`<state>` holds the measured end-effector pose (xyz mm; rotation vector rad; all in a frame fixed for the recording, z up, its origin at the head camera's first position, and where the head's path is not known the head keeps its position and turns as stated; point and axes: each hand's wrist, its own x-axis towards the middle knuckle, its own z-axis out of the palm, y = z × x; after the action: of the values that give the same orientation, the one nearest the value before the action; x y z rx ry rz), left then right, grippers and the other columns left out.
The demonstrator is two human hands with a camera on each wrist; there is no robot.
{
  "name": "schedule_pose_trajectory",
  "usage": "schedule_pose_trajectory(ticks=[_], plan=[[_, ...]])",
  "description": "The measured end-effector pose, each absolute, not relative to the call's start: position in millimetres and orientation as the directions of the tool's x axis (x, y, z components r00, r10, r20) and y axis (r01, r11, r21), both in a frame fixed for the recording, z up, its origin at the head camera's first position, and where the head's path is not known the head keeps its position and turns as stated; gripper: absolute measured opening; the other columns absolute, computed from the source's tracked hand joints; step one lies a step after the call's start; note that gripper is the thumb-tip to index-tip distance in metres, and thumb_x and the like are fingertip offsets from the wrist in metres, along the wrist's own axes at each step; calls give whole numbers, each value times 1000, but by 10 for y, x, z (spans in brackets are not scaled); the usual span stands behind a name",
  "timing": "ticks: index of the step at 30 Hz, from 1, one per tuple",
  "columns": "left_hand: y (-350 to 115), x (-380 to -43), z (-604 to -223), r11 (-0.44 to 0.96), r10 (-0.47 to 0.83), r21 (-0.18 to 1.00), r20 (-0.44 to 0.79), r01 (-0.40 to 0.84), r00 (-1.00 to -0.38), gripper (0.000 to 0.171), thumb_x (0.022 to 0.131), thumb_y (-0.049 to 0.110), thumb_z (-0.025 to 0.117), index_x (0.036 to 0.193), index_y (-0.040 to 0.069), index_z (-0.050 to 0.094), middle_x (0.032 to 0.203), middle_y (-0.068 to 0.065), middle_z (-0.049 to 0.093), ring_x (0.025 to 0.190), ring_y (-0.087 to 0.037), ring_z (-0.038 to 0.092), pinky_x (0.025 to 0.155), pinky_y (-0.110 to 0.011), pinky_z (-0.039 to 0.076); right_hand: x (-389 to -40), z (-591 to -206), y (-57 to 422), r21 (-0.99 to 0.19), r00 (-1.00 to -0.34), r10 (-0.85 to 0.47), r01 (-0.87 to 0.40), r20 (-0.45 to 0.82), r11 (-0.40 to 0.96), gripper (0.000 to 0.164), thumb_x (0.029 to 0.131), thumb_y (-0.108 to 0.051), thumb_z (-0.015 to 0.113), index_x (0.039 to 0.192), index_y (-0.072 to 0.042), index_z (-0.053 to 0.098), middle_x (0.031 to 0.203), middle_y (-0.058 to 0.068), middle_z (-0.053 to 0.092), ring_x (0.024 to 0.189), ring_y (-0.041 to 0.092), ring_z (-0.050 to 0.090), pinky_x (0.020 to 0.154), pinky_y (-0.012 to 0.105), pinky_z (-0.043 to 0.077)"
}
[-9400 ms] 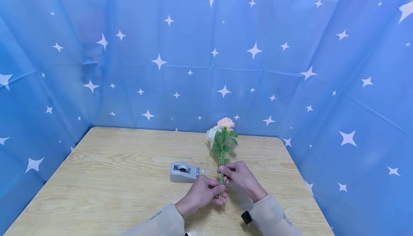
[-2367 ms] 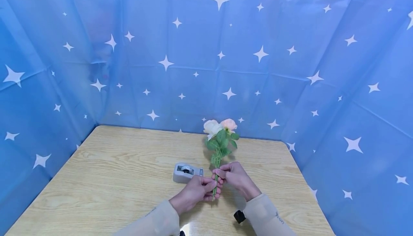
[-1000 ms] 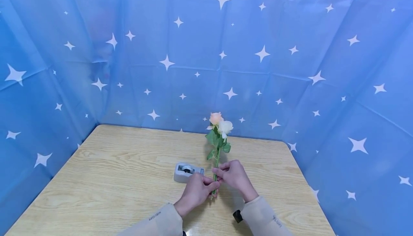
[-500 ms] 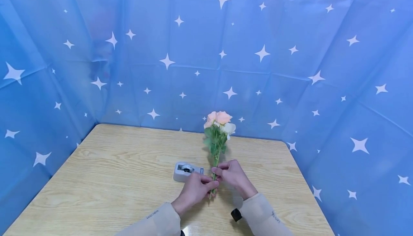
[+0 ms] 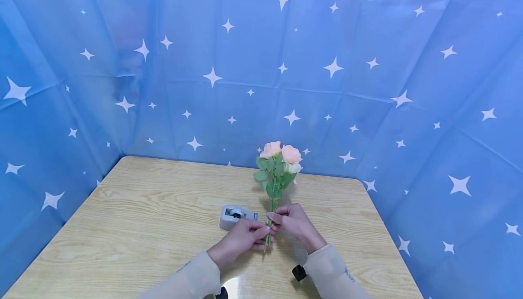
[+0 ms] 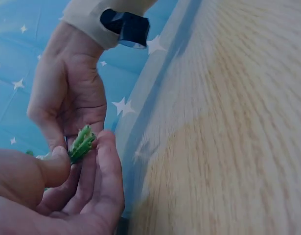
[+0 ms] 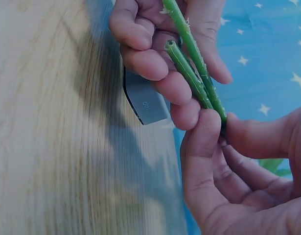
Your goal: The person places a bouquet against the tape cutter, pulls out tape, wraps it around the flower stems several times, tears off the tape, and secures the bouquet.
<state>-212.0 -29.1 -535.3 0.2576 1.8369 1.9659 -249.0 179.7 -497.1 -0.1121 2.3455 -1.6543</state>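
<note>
A small bunch of artificial roses (image 5: 276,178), with two pink blooms (image 5: 291,154), a white bloom (image 5: 292,168) and green leaves, stands upright over the table in the head view. My right hand (image 5: 296,223) pinches the green stems (image 7: 204,81) between thumb and fingertips. Lower down, my left hand (image 5: 242,237) holds the same stems near their cut ends, fingers curled behind them. In the left wrist view the stem ends (image 6: 82,143) poke out past the left thumb. One stem ends higher than another in the right wrist view.
A grey tape dispenser (image 5: 230,219) sits on the wooden table (image 5: 163,208) just left of the hands, partly behind the left one. Blue star-patterned cloth (image 5: 245,63) hangs around the table's back and sides.
The roses have been turned between my fingers: two pink blooms now show in front, with the white one lower right. Both hands stay at the stems; the left has shifted slightly left.
</note>
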Motion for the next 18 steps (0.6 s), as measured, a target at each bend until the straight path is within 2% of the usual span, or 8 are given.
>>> schedule_pose_trajectory(ticks=[6,12,18], plan=[[-298,-2145,-5377,-116,501,945,-211,-306,-839,29,120,8,64,136,-12,76,120,-19,87,104,-22,87,103,-40,73,-2495,-4971,1796,-942,-953,-235,112,-192,317,25,113,-11,76,114,12,84,93,5,85,80,8,75,85,25,69],[-289,-2138,-5377,-89,474,954,-213,-287,-854,25,118,8,68,132,-9,80,116,-15,88,99,-17,86,98,-35,74,-2502,-4993,1798,-947,-948,-239,140,-212,288,24,114,-6,73,121,15,82,106,14,88,82,8,77,83,23,70],[-269,-2108,-5343,-74,448,963,-201,-260,-871,24,117,8,70,128,-9,82,109,-18,89,93,-15,85,91,-30,74,-2494,-5004,1803,-949,-948,-242,136,-208,283,25,114,-5,73,125,16,81,120,24,87,83,9,77,84,24,71]])
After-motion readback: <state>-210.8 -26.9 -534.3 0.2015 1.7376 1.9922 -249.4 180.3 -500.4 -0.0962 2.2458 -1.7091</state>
